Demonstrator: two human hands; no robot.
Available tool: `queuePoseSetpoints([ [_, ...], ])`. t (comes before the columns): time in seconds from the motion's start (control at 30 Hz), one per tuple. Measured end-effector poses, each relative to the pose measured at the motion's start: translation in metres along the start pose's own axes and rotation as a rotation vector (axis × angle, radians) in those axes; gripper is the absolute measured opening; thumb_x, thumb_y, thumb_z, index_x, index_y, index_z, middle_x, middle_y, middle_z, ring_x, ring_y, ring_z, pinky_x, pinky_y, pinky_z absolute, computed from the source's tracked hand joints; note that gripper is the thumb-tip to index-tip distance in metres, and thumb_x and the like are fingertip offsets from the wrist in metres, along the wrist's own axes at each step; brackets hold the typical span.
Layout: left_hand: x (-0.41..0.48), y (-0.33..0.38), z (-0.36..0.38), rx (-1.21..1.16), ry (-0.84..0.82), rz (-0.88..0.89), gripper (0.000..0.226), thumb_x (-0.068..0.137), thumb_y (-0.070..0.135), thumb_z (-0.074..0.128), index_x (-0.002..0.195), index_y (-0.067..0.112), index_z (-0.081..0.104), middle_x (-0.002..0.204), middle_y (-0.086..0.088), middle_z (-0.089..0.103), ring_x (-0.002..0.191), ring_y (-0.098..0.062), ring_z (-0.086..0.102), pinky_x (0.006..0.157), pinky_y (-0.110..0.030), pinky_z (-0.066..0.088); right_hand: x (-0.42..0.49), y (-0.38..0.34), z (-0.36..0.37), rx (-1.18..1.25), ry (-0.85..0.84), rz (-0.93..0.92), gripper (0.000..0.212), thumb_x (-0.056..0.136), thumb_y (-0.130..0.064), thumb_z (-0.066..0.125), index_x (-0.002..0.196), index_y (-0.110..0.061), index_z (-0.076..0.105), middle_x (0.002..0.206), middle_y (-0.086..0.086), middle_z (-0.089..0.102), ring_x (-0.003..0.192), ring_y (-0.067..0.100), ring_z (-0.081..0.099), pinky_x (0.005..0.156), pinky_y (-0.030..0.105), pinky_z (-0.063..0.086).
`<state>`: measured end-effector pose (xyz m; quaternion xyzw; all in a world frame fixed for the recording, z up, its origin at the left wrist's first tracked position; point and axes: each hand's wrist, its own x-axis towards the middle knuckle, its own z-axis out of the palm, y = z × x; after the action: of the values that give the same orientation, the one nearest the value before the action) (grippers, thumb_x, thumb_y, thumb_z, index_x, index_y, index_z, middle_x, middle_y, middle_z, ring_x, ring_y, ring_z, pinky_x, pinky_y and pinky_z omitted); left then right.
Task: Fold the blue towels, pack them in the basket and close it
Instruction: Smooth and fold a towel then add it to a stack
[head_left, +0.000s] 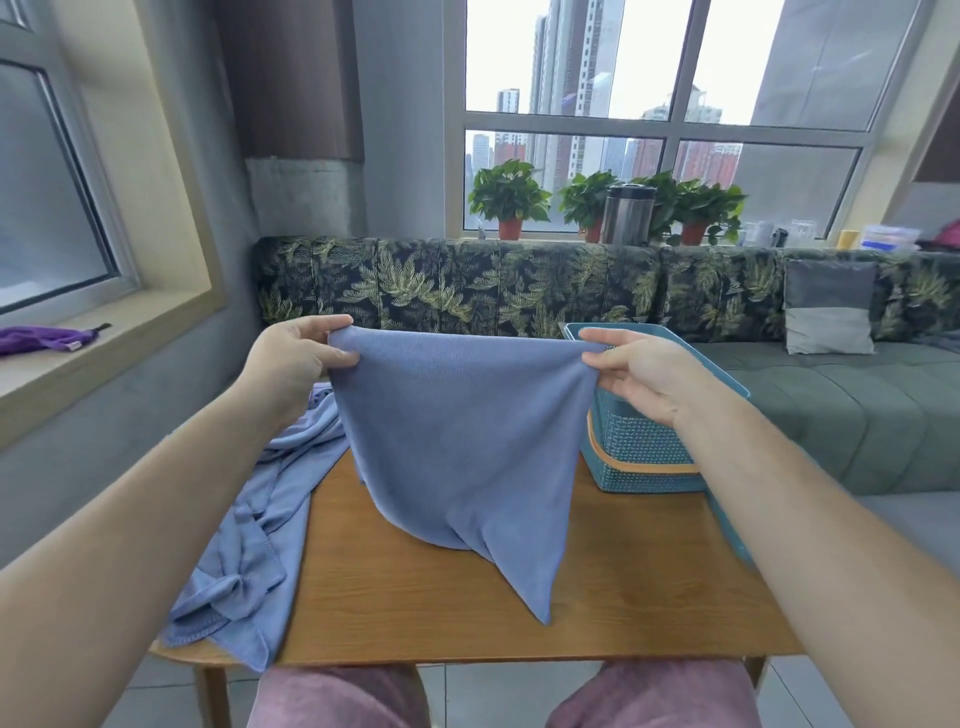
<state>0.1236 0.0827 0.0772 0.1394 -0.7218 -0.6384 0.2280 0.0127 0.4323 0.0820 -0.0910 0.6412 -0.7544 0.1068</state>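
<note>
Pink-clad knees (337, 696) sit at the bottom edge, tucked under the near side of a wooden table (415, 597). Both bare forearms reach forward over it. The left hand (291, 358) pinches one top corner of a blue towel (462, 441) between thumb and curled fingers, and the right hand (639, 374) pinches the opposite top corner the same way. The towel's upper edge is stretched between the two hands, raised above the table. The cloth hangs down from them in a sagging, tapering shape, and its lower point lies on the tabletop near the middle.

Under the left forearm, a crumpled heap of more blue towels (249, 530) spreads along the table's left side and drapes over its edge. Just behind the right hand stands a teal woven basket (634, 447) with an orange band, on the far right part of the table, partly hidden by that hand and forearm; whether anything is inside it cannot be told.

Behind the table runs a leaf-patterned sofa (467, 286) with a grey cushion (828, 306), and potted plants (511, 200) line the window sill. A purple cloth (41, 339) lies on the left ledge
</note>
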Motion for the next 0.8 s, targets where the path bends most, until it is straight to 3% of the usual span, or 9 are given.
queuePoseSetpoints([
  [0.07,-0.009,0.013,-0.002,0.105,0.025,0.085,0.043,0.078,-0.01,0.073,0.111,0.016,0.074,0.097,-0.008,0.065,0.082,-0.02,0.059,0.086,-0.037,0.058,-0.014,-0.017,0.002,-0.057,0.007,-0.117,0.031,0.083,0.016,0.065,0.104,-0.007,0.072,0.094,0.012,0.073,0.085,0.022,0.07,0.078,0.028,0.058],
  [0.2,-0.032,0.043,-0.008,0.303,0.142,0.345,0.03,0.083,0.001,0.072,0.103,0.024,0.076,0.081,0.004,0.069,0.06,0.003,0.056,0.059,-0.004,0.043,-0.055,-0.051,0.0,-0.358,0.093,-0.422,0.026,0.083,0.002,0.075,0.097,-0.02,0.077,0.092,0.004,0.077,0.087,0.013,0.069,0.083,0.025,0.055],
  [0.3,-0.047,0.064,-0.018,0.403,0.161,0.469,0.021,0.087,0.01,0.071,0.093,0.029,0.077,0.087,0.007,0.076,0.075,-0.003,0.065,0.068,-0.007,0.046,-0.085,-0.072,-0.004,-0.606,0.141,-0.624,0.024,0.088,-0.008,0.075,0.09,-0.032,0.077,0.091,-0.004,0.076,0.08,0.008,0.066,0.076,0.022,0.053],
  [0.4,-0.051,0.077,-0.019,0.45,0.129,0.505,0.018,0.089,0.015,0.07,0.088,0.031,0.077,0.084,-0.001,0.076,0.084,-0.026,0.069,0.076,-0.029,0.052,-0.089,-0.084,-0.008,-0.771,0.199,-0.699,0.022,0.091,-0.014,0.073,0.086,-0.035,0.075,0.099,0.0,0.065,0.073,0.011,0.056,0.07,0.016,0.045],
  [0.5,-0.04,0.074,-0.01,0.524,0.095,0.487,0.02,0.09,0.015,0.07,0.078,0.031,0.074,0.078,-0.006,0.071,0.07,-0.026,0.061,0.07,-0.03,0.047,-0.072,-0.082,-0.01,-0.874,0.213,-0.632,0.02,0.091,-0.017,0.073,0.084,-0.035,0.073,0.101,-0.007,0.06,0.075,0.009,0.054,0.068,0.016,0.04],
  [0.57,-0.025,0.059,-0.004,0.526,0.078,0.43,0.016,0.09,0.014,0.071,0.081,0.027,0.073,0.072,-0.003,0.067,0.065,-0.018,0.055,0.063,-0.026,0.043,-0.058,-0.072,-0.011,-0.822,0.185,-0.492,0.019,0.092,-0.015,0.072,0.083,-0.032,0.073,0.073,-0.019,0.065,0.062,0.001,0.055,0.063,0.023,0.041],
  [0.63,-0.007,0.041,0.0,0.58,0.076,0.398,0.01,0.088,0.015,0.073,0.084,0.024,0.073,0.073,-0.001,0.068,0.063,-0.014,0.054,0.062,-0.025,0.043,-0.041,-0.058,-0.012,-0.761,0.167,-0.361,0.011,0.093,-0.013,0.071,0.087,-0.022,0.074,0.059,-0.013,0.065,0.048,0.001,0.054,0.056,0.023,0.042],
  [0.73,0.019,0.02,0.006,0.591,0.066,0.32,0.008,0.089,0.016,0.071,0.084,0.021,0.072,0.066,-0.002,0.067,0.052,-0.015,0.059,0.065,-0.031,0.052,-0.015,-0.038,-0.007,-0.695,0.152,-0.283,0.006,0.094,-0.008,0.068,0.097,-0.005,0.072,0.087,0.015,0.075,0.062,0.015,0.072,0.051,0.024,0.049],
  [0.8,0.031,0.017,0.011,0.545,0.063,0.278,0.006,0.092,0.016,0.068,0.087,0.017,0.07,0.067,-0.004,0.067,0.048,-0.016,0.065,0.066,-0.033,0.056,0.002,-0.03,-0.005,-0.663,0.169,-0.291,0.006,0.095,-0.005,0.066,0.097,-0.002,0.07,0.093,0.02,0.075,0.07,0.019,0.076,0.057,0.026,0.057],
])
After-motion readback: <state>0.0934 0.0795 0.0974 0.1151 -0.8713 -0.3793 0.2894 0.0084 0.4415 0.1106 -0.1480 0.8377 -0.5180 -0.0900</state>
